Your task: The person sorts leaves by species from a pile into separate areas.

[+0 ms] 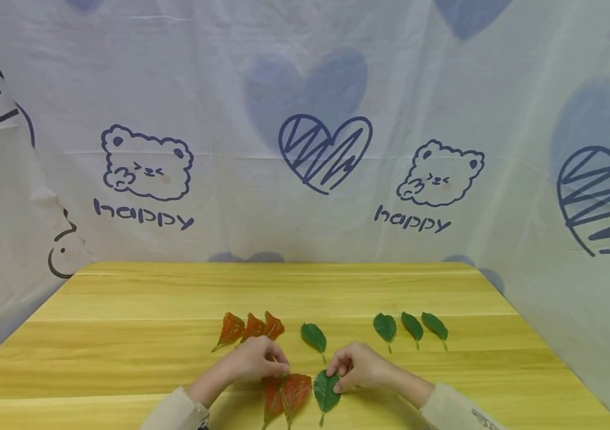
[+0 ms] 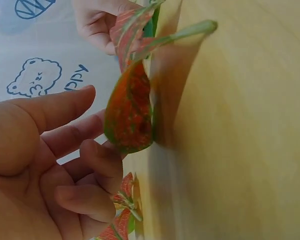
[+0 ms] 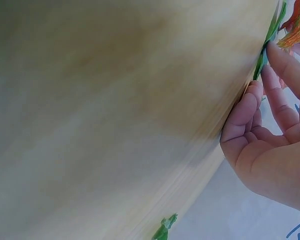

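Note:
Two red leaves lie near the front of the table, a left one and a right one, their edges close together. My left hand is at the upper end of the left leaf; in the left wrist view its thumb stands apart from a red leaf, and a finger reaches behind that leaf. To their right, my right hand pinches a green leaf at its upper right edge with thumb and index finger. The remaining fingers of the right hand are curled against the table.
Behind the left hand, three red leaves lie in a row, partly overlapping. A single green leaf lies at centre, and three more green leaves lie to the right. A printed cloth hangs behind the wooden table.

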`<state>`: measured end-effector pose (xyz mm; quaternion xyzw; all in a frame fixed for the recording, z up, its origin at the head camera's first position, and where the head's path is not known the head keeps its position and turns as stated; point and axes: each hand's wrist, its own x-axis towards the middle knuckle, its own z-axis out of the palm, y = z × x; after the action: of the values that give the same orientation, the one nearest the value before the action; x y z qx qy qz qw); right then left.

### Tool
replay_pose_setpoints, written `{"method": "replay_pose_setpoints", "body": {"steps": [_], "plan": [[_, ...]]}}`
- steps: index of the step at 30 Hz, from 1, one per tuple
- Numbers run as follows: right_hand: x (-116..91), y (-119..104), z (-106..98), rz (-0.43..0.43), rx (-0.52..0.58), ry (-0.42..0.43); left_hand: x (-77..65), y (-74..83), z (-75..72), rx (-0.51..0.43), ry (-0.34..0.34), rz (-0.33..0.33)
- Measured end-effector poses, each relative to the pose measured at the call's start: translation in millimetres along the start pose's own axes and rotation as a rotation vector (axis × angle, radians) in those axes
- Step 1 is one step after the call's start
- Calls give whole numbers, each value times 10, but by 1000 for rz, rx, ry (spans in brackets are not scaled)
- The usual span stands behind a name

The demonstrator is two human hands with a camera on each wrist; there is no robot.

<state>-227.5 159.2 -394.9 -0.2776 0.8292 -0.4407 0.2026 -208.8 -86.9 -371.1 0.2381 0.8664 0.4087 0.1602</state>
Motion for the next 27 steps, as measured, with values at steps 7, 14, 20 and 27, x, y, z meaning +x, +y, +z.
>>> {"method": "replay_pose_setpoints", "body": {"steps": [7, 14, 20, 27], "plan": [[3, 7, -1, -1, -3, -2, 25, -41, 39, -35, -13, -11], [-3, -7, -4, -5, -11, -2, 53, -53, 47, -87, -13, -34], [-1, -14, -4, -6, -13, 0, 69, -63, 63, -151, -18, -43], [5, -9, -3, -2, -12, 4, 95, 3, 112, -226, -20, -31]]}}
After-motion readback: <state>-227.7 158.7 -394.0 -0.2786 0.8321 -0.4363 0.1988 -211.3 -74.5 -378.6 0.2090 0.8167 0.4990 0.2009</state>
